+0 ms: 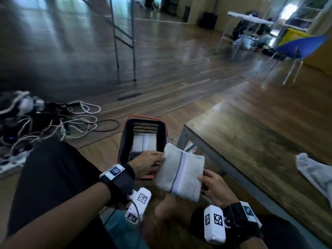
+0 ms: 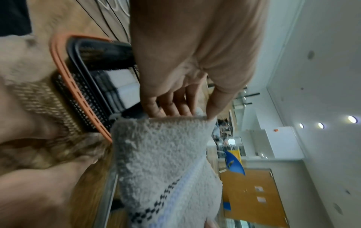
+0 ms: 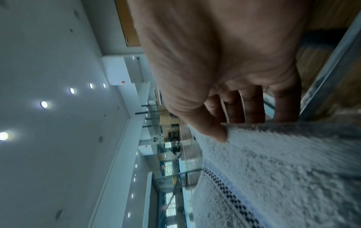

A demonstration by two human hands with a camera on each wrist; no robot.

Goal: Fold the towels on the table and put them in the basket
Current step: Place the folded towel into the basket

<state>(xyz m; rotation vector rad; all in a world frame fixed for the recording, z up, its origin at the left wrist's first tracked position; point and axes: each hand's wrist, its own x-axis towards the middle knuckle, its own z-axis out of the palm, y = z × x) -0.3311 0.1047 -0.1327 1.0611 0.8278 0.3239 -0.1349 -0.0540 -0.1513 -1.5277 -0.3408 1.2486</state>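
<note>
Your basket (image 1: 124, 139) sits on the floor just left of the surface (image 1: 251, 133), with two folded white towels (image 1: 143, 142) inside. You hold the folded towel (image 1: 179, 175) right beside its near rim, left hand (image 1: 145, 164) and right hand (image 1: 215, 187) each pinching an end. An unfolded towel (image 1: 314, 173) lies on the surface, well right of the basket; cables (image 1: 53, 123) sprawl to its left.

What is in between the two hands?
The folded towel. The left hand pinches one end, the right hand the other, beside the basket. The head view shows this best.
</note>
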